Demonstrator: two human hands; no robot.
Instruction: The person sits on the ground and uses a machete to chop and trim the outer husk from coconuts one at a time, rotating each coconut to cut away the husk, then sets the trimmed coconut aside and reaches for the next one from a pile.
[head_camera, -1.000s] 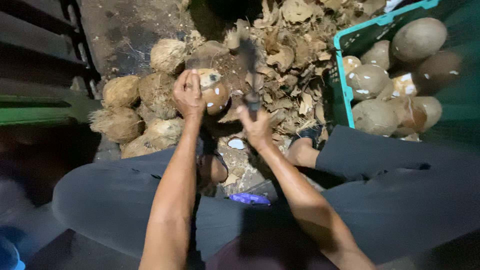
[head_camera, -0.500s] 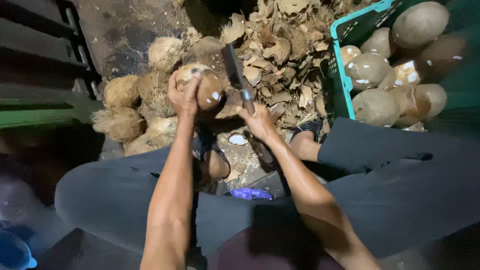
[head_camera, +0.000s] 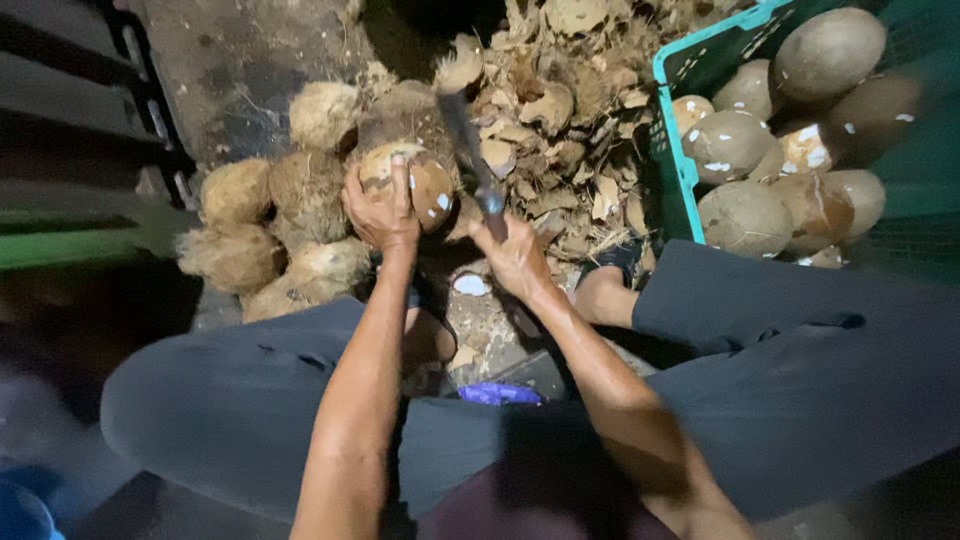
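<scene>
My left hand (head_camera: 380, 208) grips a brown coconut (head_camera: 425, 185) with white chipped spots, held up over a wooden block. My right hand (head_camera: 510, 250) holds the handle of a dark chopping knife (head_camera: 465, 140), whose blade points up and away beside the coconut's right side. Both forearms reach forward between my knees in dark trousers. The blade's edge is blurred, so I cannot tell whether it touches the coconut.
Several fibrous unhusked coconuts (head_camera: 270, 230) are piled at the left. A heap of husk scraps (head_camera: 570, 110) lies ahead. A green plastic crate (head_camera: 675, 140) at the right holds several trimmed coconuts (head_camera: 745, 215). A blue object (head_camera: 498, 394) lies by my legs.
The knife was raised over the coconut and has come down closer to its right side. My left hand has turned the coconut a little while keeping hold.
</scene>
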